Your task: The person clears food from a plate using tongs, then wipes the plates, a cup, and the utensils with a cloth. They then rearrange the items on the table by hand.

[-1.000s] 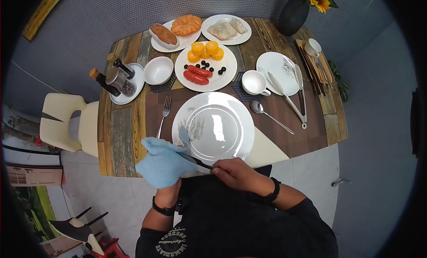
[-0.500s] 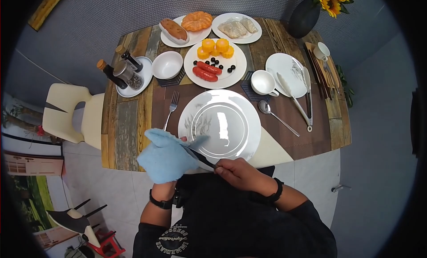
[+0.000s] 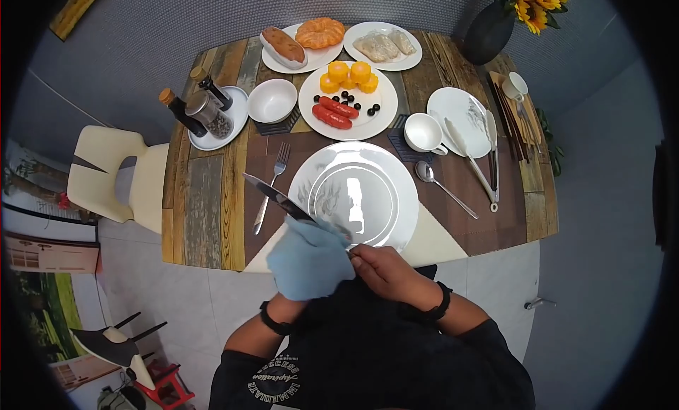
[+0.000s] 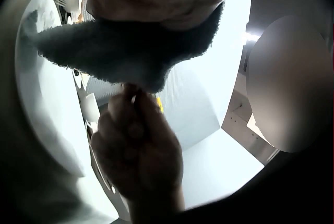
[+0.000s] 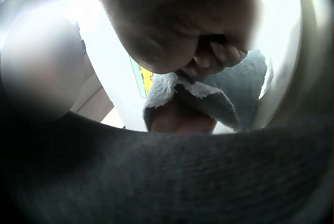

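Nearest you, your right hand (image 3: 385, 268) pinches the handle end of the knife (image 3: 283, 200), fingers curled round it so it stays steady at the table's near edge. Just at 9 o'clock of that hand, your left hand (image 3: 311, 268) is wrapped in the blue cloth (image 3: 308, 258) and closed round the knife near the handle, so the cloth covers both faces of the metal; the left fingers themselves are hidden under the fabric. From the cloth the bare blade runs out toward 10 o'clock, over the rim of the big empty plate (image 3: 382, 219) and toward the fork (image 3: 272, 184), held up off the table rather than resting on it. At 2 o'clock of the plate lie a spoon (image 3: 442, 184) and a cup (image 3: 424, 133). Further off, at 12 o'clock, sits the plate of sausages (image 3: 332, 116), with a small bowl (image 3: 274, 99) to its 9 o'clock. Farthest back stand the bread plate (image 3: 300, 46) and the vase (image 3: 488, 32) at 1 o'clock.
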### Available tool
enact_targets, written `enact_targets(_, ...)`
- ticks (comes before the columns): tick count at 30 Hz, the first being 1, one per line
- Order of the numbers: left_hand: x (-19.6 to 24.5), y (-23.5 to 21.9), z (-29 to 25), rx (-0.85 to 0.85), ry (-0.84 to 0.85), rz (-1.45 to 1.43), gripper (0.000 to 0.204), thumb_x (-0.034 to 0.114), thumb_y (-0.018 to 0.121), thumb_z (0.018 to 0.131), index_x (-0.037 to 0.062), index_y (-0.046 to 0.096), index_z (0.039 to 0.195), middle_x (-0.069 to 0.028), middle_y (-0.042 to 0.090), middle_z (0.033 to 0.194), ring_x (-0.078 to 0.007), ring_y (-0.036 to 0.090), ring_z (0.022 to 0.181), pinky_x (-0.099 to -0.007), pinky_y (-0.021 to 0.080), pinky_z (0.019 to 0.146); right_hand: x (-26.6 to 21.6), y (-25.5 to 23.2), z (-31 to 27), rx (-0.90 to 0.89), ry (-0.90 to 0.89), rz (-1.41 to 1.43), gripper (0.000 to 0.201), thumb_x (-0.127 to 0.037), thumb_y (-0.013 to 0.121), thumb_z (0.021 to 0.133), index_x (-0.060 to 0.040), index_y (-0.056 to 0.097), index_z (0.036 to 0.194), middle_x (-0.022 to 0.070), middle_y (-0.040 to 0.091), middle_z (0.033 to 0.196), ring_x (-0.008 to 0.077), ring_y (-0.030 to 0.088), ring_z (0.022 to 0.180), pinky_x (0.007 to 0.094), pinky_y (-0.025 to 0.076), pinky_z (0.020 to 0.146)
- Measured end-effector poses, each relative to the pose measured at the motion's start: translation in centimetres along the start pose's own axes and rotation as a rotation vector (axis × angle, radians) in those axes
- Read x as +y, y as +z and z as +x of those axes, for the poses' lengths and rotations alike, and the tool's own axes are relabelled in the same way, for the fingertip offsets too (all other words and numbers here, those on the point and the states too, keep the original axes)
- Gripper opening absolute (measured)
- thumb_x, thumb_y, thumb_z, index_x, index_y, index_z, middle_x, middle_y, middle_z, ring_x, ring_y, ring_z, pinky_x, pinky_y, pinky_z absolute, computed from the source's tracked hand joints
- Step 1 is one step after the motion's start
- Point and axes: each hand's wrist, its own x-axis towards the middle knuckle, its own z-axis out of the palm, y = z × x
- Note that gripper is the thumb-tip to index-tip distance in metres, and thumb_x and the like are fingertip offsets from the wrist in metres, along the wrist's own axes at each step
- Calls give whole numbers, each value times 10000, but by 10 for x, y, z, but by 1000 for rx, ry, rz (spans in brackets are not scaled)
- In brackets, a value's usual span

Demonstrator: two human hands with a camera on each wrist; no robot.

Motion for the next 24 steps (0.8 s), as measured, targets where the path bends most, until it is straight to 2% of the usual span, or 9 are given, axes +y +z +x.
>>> enact_targets(7,27,2,10,-15,96,-6,236,168,766,839,98,705,1056,-34,712,1012,-223,674,906,-372,528,825,-6,3,1,90,-15,81,126,-82,536,1025,4,604,1087,182,598,742,337,603,646,393,485,630)
enact_targets(9,19,12,11,41,132,-211,248,211,743,830,79,683,1032,-41,674,924,-262,656,824,-373,519,716,-2,3,0,96,-11,97,141,-92,547,1025,8,619,1095,178,604,742,320,597,632,384,488,629)
enact_targets(12,11,8,3,61,218,-26,241,178,739,799,59,664,994,-60,665,882,-284,641,813,-399,505,712,0,0,1,18,-42,51,133,-106,597,1009,8,655,1045,143,618,738,254,578,605,352,477,605)
enact_targets(13,11,5,3,61,220,-26,241,178,739,799,59,664,994,-60,665,882,-284,641,813,-399,505,712,-1,0,1,103,-54,84,123,-106,621,998,6,666,1014,111,624,737,203,565,604,327,466,594)
enact_targets(15,23,-8,9,132,-49,301,270,134,712,764,43,647,1009,-97,644,904,-321,612,838,-426,481,704,-4,-3,3,185,-70,115,116,-107,645,988,4,678,984,78,629,735,152,552,602,303,455,583)
enact_targets(17,22,-6,13,187,10,265,282,133,702,752,38,639,1010,-113,628,920,-333,594,841,-429,468,702,-7,-6,5,260,21,171,115,-89,659,972,-2,707,1029,48,666,811,104,569,679,267,476,653)
enact_targets(19,21,-3,12,238,73,226,294,131,693,741,32,632,1010,-128,612,935,-345,575,844,-432,455,701,-13,-6,11,281,-37,178,132,-98,673,967,-1,715,1046,43,665,848,100,574,710,261,473,671)
enact_targets(22,19,4,6,27,-15,238,412,140,677,782,-7,597,1158,-175,581,1092,-367,572,891,-408,460,802,-17,-1,15,291,-85,205,167,-105,690,964,9,724,1082,43,663,902,99,588,765,255,475,707)
enact_targets(24,12,11,9,90,220,261,448,161,693,745,-40,597,1133,-151,576,921,-344,554,826,-443,418,694,-14,3,16,279,-78,223,184,-103,694,965,17,724,1102,49,661,920,102,597,790,256,480,724)
